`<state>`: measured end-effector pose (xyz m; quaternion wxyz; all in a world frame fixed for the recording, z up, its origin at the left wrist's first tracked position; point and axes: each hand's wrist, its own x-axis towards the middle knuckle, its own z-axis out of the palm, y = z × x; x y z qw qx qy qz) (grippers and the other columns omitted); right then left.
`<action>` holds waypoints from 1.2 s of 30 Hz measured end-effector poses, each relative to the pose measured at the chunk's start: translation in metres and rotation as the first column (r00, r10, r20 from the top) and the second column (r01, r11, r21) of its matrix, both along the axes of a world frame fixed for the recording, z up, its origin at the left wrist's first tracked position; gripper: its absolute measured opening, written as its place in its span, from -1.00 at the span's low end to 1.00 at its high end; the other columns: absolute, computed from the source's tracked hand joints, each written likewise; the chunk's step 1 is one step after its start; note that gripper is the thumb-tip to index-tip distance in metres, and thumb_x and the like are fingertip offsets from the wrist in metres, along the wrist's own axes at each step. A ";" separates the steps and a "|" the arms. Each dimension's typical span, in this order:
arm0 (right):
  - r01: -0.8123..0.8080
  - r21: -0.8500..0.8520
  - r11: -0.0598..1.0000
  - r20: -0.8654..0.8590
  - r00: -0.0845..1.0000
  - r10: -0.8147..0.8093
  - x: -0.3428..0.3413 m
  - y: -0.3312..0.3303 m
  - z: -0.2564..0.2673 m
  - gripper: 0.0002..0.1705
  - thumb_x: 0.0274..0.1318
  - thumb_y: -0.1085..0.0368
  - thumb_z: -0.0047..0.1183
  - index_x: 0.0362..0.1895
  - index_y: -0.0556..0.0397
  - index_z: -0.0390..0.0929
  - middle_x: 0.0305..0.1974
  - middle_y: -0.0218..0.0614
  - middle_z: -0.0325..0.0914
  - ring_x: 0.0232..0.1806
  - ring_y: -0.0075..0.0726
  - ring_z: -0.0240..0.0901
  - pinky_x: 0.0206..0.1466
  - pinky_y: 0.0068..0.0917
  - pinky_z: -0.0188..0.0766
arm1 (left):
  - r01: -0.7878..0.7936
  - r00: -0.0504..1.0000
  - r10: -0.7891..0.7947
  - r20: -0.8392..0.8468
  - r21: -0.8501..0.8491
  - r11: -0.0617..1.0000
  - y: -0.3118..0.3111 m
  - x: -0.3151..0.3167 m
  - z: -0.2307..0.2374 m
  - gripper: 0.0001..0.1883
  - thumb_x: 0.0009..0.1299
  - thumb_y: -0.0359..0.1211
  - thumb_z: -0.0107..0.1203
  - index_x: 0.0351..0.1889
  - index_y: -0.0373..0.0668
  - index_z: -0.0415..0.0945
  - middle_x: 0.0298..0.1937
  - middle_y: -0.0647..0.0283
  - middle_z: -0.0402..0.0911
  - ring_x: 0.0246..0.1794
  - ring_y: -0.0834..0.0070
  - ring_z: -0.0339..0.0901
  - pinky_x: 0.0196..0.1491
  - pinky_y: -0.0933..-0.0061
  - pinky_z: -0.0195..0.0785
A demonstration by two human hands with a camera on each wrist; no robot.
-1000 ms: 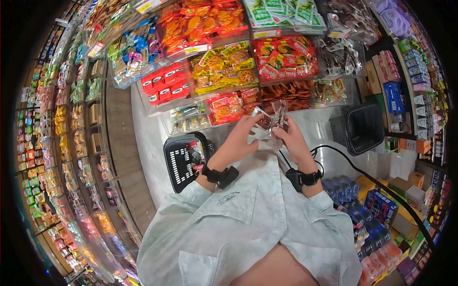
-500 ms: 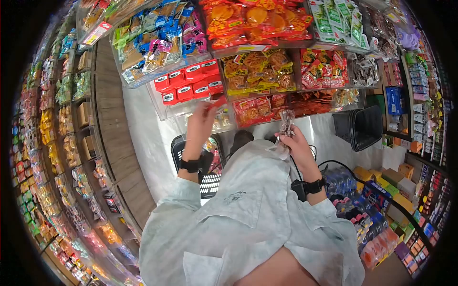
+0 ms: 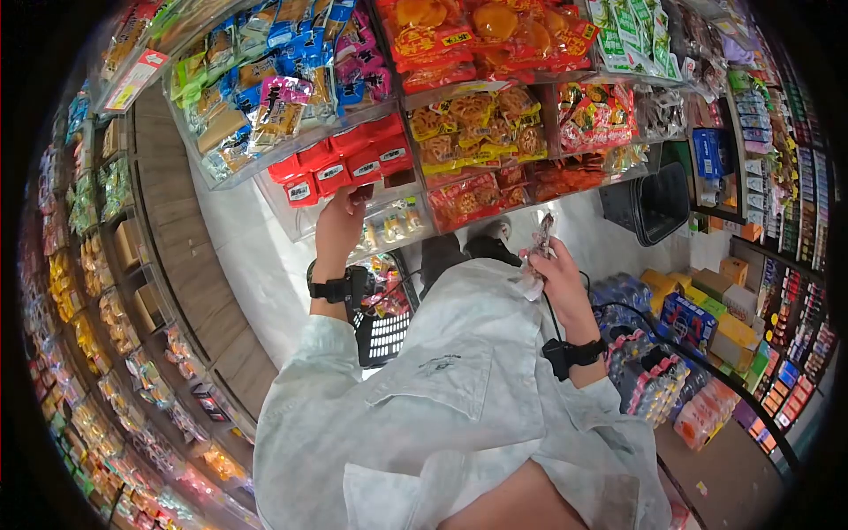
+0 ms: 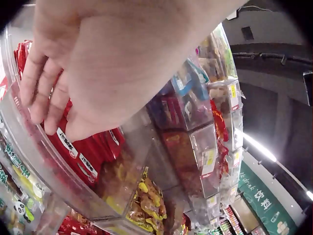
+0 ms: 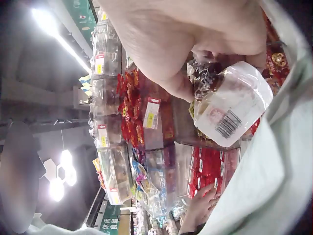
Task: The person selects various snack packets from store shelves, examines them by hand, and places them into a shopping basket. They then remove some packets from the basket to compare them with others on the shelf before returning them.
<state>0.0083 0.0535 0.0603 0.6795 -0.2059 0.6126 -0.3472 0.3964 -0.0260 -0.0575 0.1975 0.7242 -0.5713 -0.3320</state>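
Note:
My left hand [image 3: 338, 221] reaches to the front of a clear bin of red packets [image 3: 331, 168] with white labels. In the left wrist view its fingers [image 4: 45, 90] are nearly straight, reaching down over the front row of red packets [image 4: 95, 147], with no packet seen in their grip. In front of my shirt, my right hand [image 3: 558, 272] pinches a small bundle of clear-wrapped snacks with dark contents [image 3: 541, 238]. One clear packet [image 5: 234, 105] in that hand shows a white label with a barcode to the right wrist camera.
Clear bins of yellow-wrapped snacks [image 3: 477, 128], orange packets [image 3: 490, 35] and blue packets [image 3: 274, 79] surround the red ones. Below my left wrist is a black basket [image 3: 384, 340] with goods in it. Black bins [image 3: 649, 208] and bottle packs [image 3: 649, 380] stand at right.
My left hand has left the clear packets near my chest and moved left to the red-packet bin. The right hand keeps hold of the clear packets. The view has shifted left.

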 end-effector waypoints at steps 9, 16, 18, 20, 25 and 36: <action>-0.113 -0.012 0.994 0.001 0.994 0.113 0.020 -0.012 0.005 -0.42 0.36 0.39 0.11 0.39 0.19 0.23 0.06 -0.24 0.63 -0.05 -0.47 0.55 0.05 -0.50 0.46 | 0.213 0.889 -0.160 -0.430 0.078 0.974 0.014 -0.079 0.036 -0.66 0.48 -0.27 0.21 0.14 -0.20 0.56 -0.24 0.17 0.71 -0.25 0.41 0.66 -0.12 0.34 0.52; -0.153 -0.069 0.986 -0.025 0.988 0.151 0.014 -0.005 0.009 -0.34 0.32 0.49 0.09 0.46 0.14 0.21 0.12 -0.26 0.59 0.10 -0.44 0.54 0.18 -0.46 0.45 | 0.581 0.537 -0.290 -0.792 0.098 0.808 0.031 -0.163 0.071 -0.52 0.50 -0.10 0.19 0.20 -0.22 0.45 -0.26 0.08 0.73 -0.27 0.29 0.71 -0.16 0.33 0.50; -0.165 -0.077 0.983 -0.056 0.985 0.161 0.007 0.000 0.009 -0.30 0.31 0.54 0.08 0.50 0.13 0.18 0.14 -0.28 0.58 0.14 -0.43 0.52 0.24 -0.45 0.44 | 0.620 0.571 -0.311 -0.760 0.151 0.770 0.030 -0.174 0.077 -0.50 0.50 -0.10 0.19 0.24 -0.20 0.39 -0.28 0.08 0.72 -0.30 0.27 0.70 -0.17 0.31 0.50; -0.142 -0.075 0.987 -0.067 0.988 0.137 -0.002 0.011 0.000 -0.31 0.31 0.53 0.10 0.49 0.14 0.20 0.13 -0.30 0.57 0.14 -0.43 0.52 0.23 -0.45 0.44 | 0.681 0.542 -0.358 -0.761 0.147 0.717 0.028 -0.180 0.075 -0.47 0.48 -0.13 0.21 0.28 -0.19 0.35 -0.30 0.08 0.72 -0.30 0.25 0.71 -0.18 0.30 0.50; -0.060 -0.086 0.995 -0.023 0.998 0.058 -0.018 0.023 0.002 -0.32 0.32 0.47 0.14 0.48 0.14 0.22 0.12 -0.32 0.55 0.13 -0.47 0.49 0.20 -0.46 0.43 | 0.766 0.469 -0.489 -0.735 0.064 0.639 0.024 -0.198 0.079 -0.34 0.40 -0.27 0.27 0.41 -0.15 0.23 -0.37 0.08 0.68 -0.37 0.28 0.67 -0.22 0.33 0.49; 0.090 -0.198 0.976 0.029 0.996 -0.086 -0.119 0.066 0.000 -0.29 0.34 0.38 0.16 0.52 0.05 0.21 0.07 -0.28 0.54 0.06 -0.46 0.48 0.13 -0.48 0.42 | 0.768 0.562 -0.570 -0.599 0.124 0.628 0.046 -0.311 0.109 -0.33 0.44 -0.39 0.26 0.47 -0.22 0.21 -0.40 0.34 0.48 -0.38 0.63 0.47 -0.30 0.54 0.36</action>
